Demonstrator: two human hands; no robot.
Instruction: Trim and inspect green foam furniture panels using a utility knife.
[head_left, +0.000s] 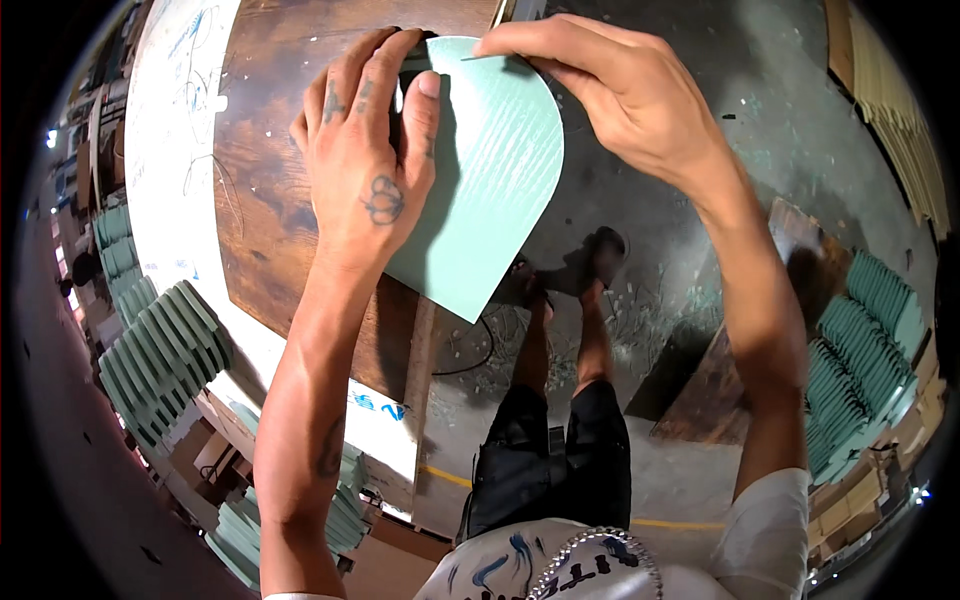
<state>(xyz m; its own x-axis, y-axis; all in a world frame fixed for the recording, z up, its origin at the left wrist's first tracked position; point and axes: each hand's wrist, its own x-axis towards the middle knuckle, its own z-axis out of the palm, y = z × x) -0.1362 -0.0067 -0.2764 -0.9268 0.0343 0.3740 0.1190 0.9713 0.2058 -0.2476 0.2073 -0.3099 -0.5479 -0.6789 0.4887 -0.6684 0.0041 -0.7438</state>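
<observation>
My left hand (365,150) lies over the left margin of the pale green panel (495,180), back upward, fingers extended and slightly spread, thumb apart from them near the panel's upper face. My right hand (640,105) is at the rounded far end, index finger extended along the rim and the other fingers curled beneath. The undersides of both hands are hidden, so I cannot tell whether either is clamped on anything.

The panel sits over the right edge of a dark wood board (265,235), its curved side and near corner overhanging. Handling, by judgement: light for its area, fairly stiff, liable to flex at the overhang. The glossy face may slip under a flat palm; the near corner looks easiest to chip. Take hold at opposite edges, thumb above and fingers below; support the overhanging side.

The board rests on a white tabletop (175,120). Below, small offcuts (640,315) litter the grey floor (770,70). Farther out, similar green pieces stand in a left stack (160,355) and a right stack (865,335).
</observation>
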